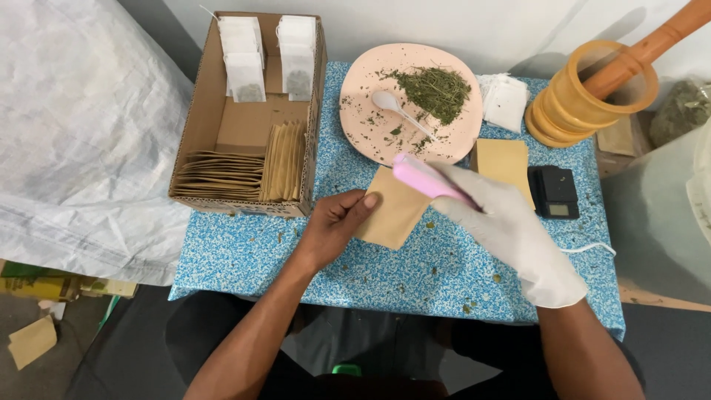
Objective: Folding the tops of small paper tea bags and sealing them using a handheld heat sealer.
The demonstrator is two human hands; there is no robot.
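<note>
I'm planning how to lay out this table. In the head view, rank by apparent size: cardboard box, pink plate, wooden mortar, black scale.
1. cardboard box
2. pink plate
3. wooden mortar
4. black scale

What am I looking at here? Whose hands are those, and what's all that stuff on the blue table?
The picture comes from a camera worn on a person's head, looking down at their own two hands. The bare left hand pinches a small brown paper envelope. The right hand, in a white glove, holds a pink tool over it. On the speckled blue table sit a pink plate with dried green herbs and a white spoon, a cardboard box of envelopes and white sachets, a small black scale, and a yellow mortar with a wooden pestle.
</note>
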